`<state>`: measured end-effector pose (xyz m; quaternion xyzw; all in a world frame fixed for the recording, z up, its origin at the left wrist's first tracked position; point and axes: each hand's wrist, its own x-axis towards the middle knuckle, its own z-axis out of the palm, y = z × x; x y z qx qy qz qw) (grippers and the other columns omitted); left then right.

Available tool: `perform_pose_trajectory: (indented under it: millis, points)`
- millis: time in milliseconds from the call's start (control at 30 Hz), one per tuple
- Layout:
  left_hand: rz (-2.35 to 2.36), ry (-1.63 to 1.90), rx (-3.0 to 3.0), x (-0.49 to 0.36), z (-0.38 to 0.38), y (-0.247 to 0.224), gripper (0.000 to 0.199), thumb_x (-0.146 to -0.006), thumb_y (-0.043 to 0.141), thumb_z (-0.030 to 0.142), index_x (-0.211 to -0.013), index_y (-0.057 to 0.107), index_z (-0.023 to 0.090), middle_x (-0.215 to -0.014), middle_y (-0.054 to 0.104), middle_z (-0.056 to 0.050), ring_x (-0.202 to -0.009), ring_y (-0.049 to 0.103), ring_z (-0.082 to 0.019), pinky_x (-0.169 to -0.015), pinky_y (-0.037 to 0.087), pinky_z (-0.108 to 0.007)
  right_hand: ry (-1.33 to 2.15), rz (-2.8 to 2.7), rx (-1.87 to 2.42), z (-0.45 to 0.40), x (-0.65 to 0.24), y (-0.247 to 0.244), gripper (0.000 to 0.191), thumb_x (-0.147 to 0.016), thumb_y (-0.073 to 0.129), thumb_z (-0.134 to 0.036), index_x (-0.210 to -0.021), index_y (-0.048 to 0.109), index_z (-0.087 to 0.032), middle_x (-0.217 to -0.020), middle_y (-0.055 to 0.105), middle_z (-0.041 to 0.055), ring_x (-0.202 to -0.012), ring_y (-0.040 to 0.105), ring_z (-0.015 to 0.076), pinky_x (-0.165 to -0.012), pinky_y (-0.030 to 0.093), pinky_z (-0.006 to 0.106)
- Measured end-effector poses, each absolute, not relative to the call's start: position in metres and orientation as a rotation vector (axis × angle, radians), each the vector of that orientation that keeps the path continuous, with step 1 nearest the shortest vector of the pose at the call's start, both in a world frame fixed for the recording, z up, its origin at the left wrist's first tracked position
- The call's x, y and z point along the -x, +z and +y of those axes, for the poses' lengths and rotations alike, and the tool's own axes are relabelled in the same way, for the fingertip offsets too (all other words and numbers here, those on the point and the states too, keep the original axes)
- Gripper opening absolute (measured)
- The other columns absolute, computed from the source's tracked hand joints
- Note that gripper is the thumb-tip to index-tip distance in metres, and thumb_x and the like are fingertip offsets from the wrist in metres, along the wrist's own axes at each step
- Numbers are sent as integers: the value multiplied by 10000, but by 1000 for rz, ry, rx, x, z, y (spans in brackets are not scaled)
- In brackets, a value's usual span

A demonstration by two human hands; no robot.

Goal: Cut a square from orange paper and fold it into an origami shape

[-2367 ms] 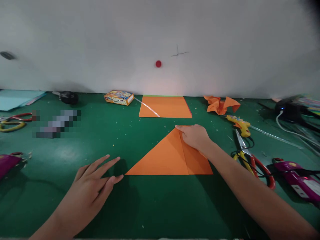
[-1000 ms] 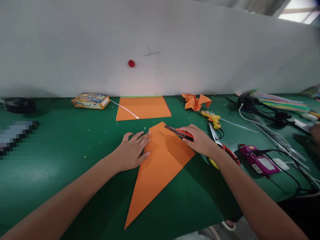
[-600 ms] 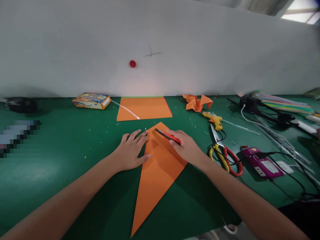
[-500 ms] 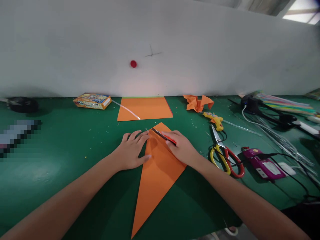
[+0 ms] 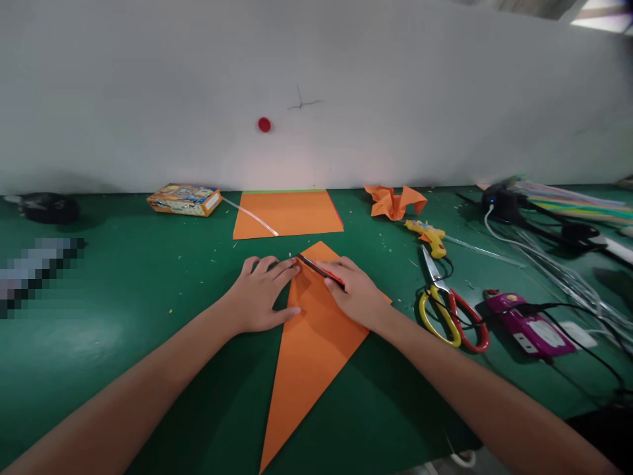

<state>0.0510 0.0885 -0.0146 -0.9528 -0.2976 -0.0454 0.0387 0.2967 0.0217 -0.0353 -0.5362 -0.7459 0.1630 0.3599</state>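
Note:
A sheet of orange paper point(image 5: 316, 349), folded to a long point at the near end, lies on the green table. My left hand point(image 5: 264, 293) rests with fingers spread across its left edge, fingertips on the paper near the top. In my right hand point(image 5: 357, 290) is a slim red-and-black utility knife point(image 5: 322, 270), gripped low over the paper. The tip of the knife reaches the upper left edge of the sheet, close to my left fingertips. Part of the paper's right side is hidden under my right hand and wrist.
Scissors point(image 5: 438, 316), a yellow glue gun point(image 5: 429, 237) and a purple power adapter point(image 5: 531, 326) with cables lie to the right. Behind are stacked orange sheets point(image 5: 291, 214), a crumpled orange fold point(image 5: 395, 202) and a small box point(image 5: 184, 200). A white wall point(image 5: 148, 99) bounds the back.
The knife in my right hand has shifted slightly left, its tip now at the paper's left edge. My left hand stays nearly in place; the whole view has turned slightly.

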Motion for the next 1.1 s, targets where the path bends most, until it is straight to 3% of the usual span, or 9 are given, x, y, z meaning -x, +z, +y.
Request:
perform_pose_trajectory:
  millis: [367,567,900,1100]
  points:
    - [-924,-148,2957,-50,91,-18,762,-946,444,694,-1542,436,219,-1611,419,-116,-1341,417,-406,-1084,265,-565,419,-1947,1383,21,-296,-36,441,-1010,427,-192,-1424,579,-211,-1236,619,118,-1156,617,237,-1047,522,467]
    - [-934,-167,2969,-51,90,-18,744,-937,470,676,-1533,446,230,-1611,422,-112,-1327,428,-421,-1075,263,-580,411,-1958,1428,18,-295,-33,442,-1014,431,-197,-1429,568,-255,-1244,620,107,-1151,612,244,-1028,528,473]
    - [-943,-159,2969,-51,90,-16,751,-933,463,697,-1524,453,234,-1612,421,-108,-1317,434,-421,-1071,267,-578,446,-1990,1494,14,-291,-25,424,-1028,394,-201,-1426,538,-177,-1256,594,140,-1115,616,250,-1003,528,465]
    - [-946,-126,2960,-51,90,-15,742,-944,447,697,-1527,448,238,-1620,408,-113,-1336,419,-427,-1079,254,-572,425,-2004,1505,14,-289,-25,417,-1031,386,-197,-1420,538,-189,-1248,593,127,-1131,613,248,-1001,528,456]
